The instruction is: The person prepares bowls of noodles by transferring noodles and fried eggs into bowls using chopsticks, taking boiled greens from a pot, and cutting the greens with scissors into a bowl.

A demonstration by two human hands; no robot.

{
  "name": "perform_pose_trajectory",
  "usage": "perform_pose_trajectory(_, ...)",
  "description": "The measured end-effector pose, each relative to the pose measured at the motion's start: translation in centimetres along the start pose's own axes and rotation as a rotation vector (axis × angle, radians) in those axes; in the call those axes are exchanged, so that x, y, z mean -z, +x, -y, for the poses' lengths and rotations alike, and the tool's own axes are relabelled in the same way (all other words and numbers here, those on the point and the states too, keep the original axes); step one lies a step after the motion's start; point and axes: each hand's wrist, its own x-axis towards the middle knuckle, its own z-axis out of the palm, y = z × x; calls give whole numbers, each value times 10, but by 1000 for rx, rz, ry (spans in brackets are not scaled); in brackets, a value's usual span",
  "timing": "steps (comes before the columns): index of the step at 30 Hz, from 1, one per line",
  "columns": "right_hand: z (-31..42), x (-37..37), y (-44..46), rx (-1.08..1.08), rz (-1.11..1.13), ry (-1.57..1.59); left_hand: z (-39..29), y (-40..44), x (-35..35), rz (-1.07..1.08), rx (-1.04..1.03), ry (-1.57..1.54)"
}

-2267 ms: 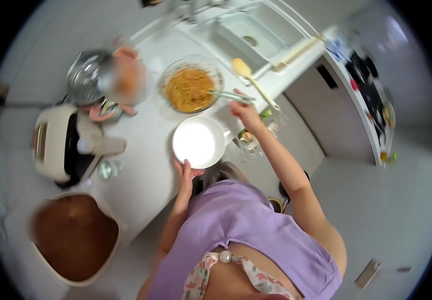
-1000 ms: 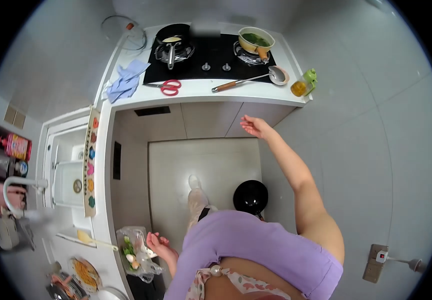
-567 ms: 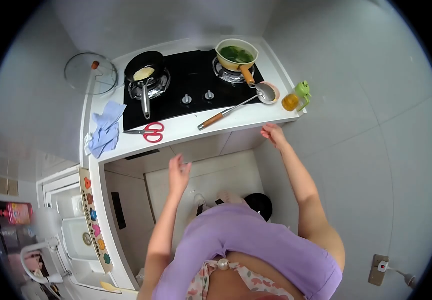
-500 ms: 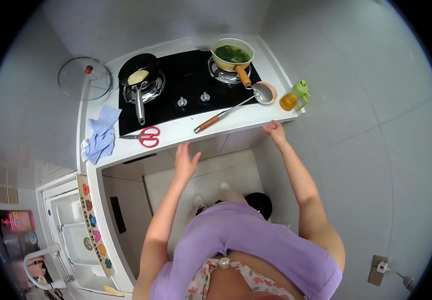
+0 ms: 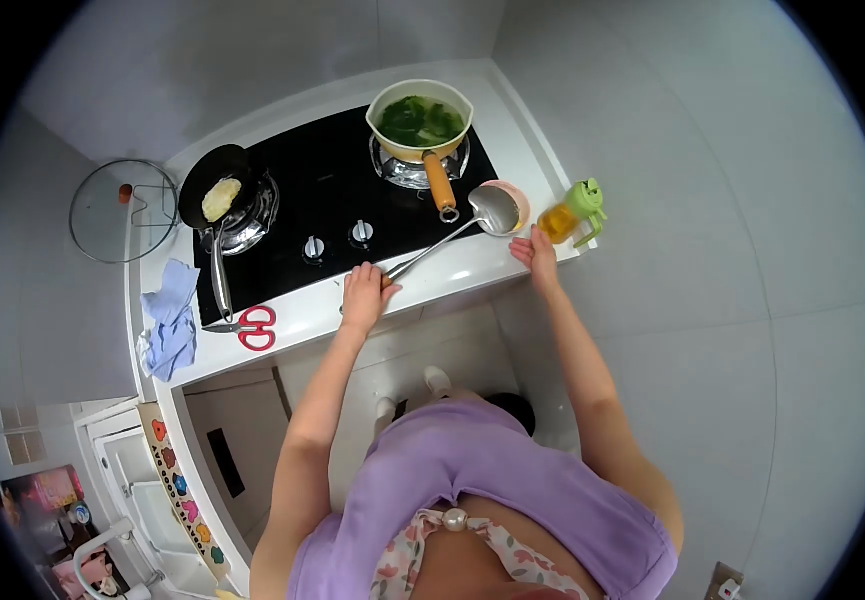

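My left hand (image 5: 364, 299) is at the counter's front edge, its fingers closed over the wooden handle of a metal wok spatula (image 5: 496, 212). The spatula's head rests on a small pink dish (image 5: 521, 205) at the right of the stove. My right hand (image 5: 539, 256) is open at the counter edge, fingers stretched out, just below that dish. Close beside it stands an oil bottle (image 5: 559, 222) with a green top and handle. Behind the spatula, a cream saucepan (image 5: 418, 150) of leafy greens in liquid sits on the right burner, its wooden handle pointing forward.
On the left burner, a small black frying pan (image 5: 196, 190) holds a fried egg (image 5: 221, 200). Red-handled scissors (image 5: 257, 328) and a blue cloth (image 5: 170, 318) lie at the counter's left. A glass lid (image 5: 98, 212) leans by the left wall. The sink (image 5: 150, 505) is at lower left.
My left hand has moved forward onto the spatula's handle. My right hand has come up to the counter edge beside the oil bottle. The view has shifted, with the stove now further left.
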Motion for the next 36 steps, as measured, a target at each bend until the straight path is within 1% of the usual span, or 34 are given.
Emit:
perform_pose_trajectory(4, -2, 0, 10, -20, 32, 23, 4, 0, -8, -7, -15, 3)
perform_pose_trajectory(7, -3, 1, 15, -24, 54, 16, 6, -3, -14, -61, -51, 22)
perform_pose_trajectory(11, 1, 1, 17, -37, 101, -7, 4, -6, -11, -45, -44, -16)
perform_pose_trajectory(17, 0, 0, 20, -24, 95, 6, 1, -15, -4, -41, -35, -49)
perform_pose_trajectory(20, -3, 4, 23, 23, 43, -80, 2, -24, 1, -50, -24, -36)
perform_pose_trajectory(23, 0, 6, 18, 181, -54, -317, 7, -40, 11, -70, -5, -34)
perform_pose_trajectory(26, 13, -3, 5, 547, -63, -708, 13, -64, 27, -72, 55, -56)
perform_pose_trajectory(29, 50, -21, -13, 638, 17, -1014, 19, -95, 41, -44, 144, -64)
perform_pose_trajectory(32, 51, -30, 0, 771, 92, -1037, 17, -128, 57, -21, 224, -71)
perform_pose_trajectory(35, 52, -43, 9, 720, 85, -1262, 15, -160, 66, -28, 269, -38)
perform_pose_trajectory(36, 54, -47, 10, 704, 97, -1294, 12, -171, 69, -33, 292, -28)
